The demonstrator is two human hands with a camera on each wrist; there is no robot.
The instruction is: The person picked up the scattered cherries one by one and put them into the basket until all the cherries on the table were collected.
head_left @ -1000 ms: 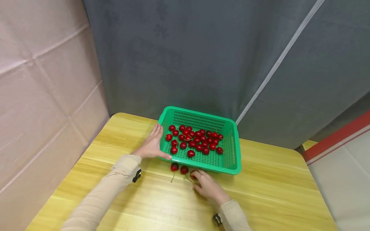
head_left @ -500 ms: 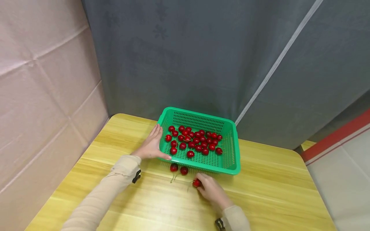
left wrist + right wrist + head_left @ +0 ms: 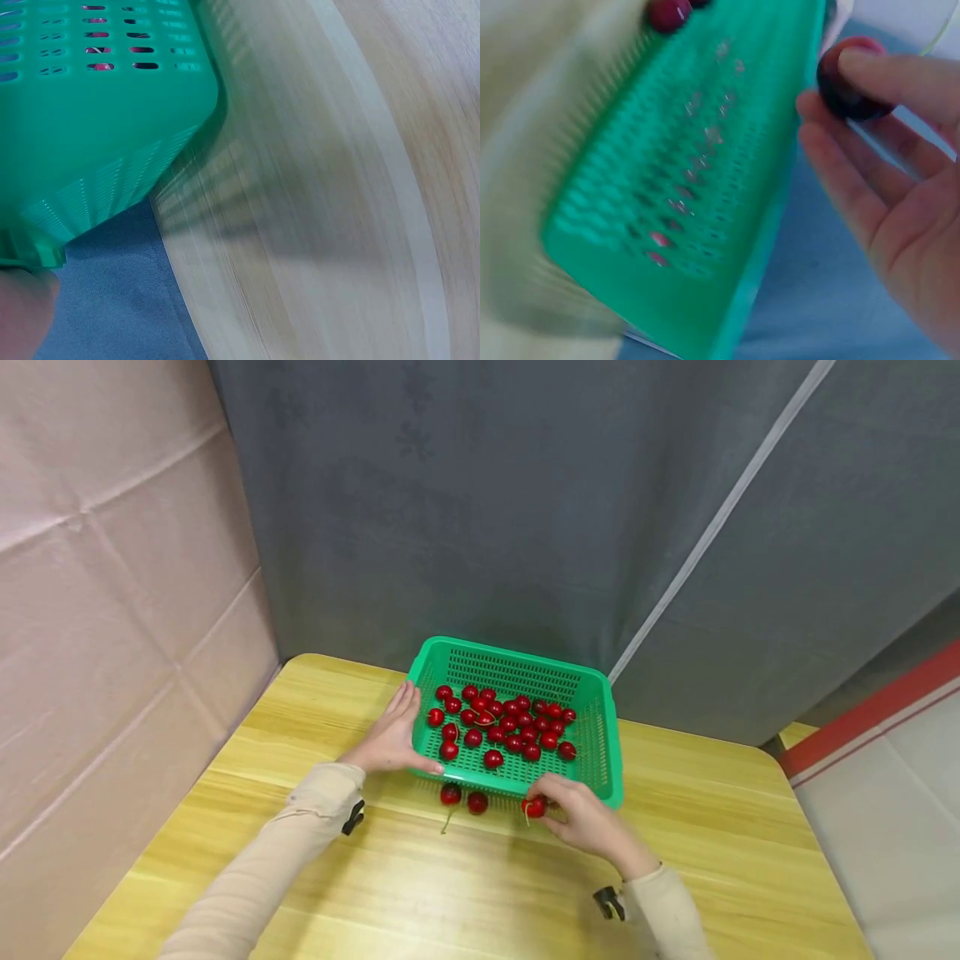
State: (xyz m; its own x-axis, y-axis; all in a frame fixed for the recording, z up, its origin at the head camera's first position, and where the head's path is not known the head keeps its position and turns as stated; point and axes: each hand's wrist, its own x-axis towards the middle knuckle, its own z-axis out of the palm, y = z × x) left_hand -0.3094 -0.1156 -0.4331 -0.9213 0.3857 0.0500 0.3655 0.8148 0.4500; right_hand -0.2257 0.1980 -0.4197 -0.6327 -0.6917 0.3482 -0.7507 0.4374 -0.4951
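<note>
A green plastic basket [image 3: 517, 788] with slotted walls holds many red cherries [image 3: 513, 743]. At its front left corner my left hand [image 3: 392, 735] rests on the rim, fingers straight along the left side and thumb on the front edge. My right hand [image 3: 581, 817] pinches a cherry [image 3: 853, 84] with a stem between thumb and fingertips, just above the front rim. On the table before the basket lie two loose cherries, one with a stem [image 3: 451, 794] and a darker one [image 3: 477, 802]. Only part of the left hand [image 3: 26, 311] shows in the left wrist view.
The basket stands on a wood-grain table [image 3: 420, 885], near its back edge. Behind it hangs a dark grey curtain [image 3: 450, 510]. A pale wall covering [image 3: 127, 585] rises on the left, and a red-edged white panel [image 3: 900, 777] stands at the right.
My right hand has picked up a cherry from the table in front of the basket, drawn it to the right and lifted it to the front rim. The left hand has stayed on the basket.
</note>
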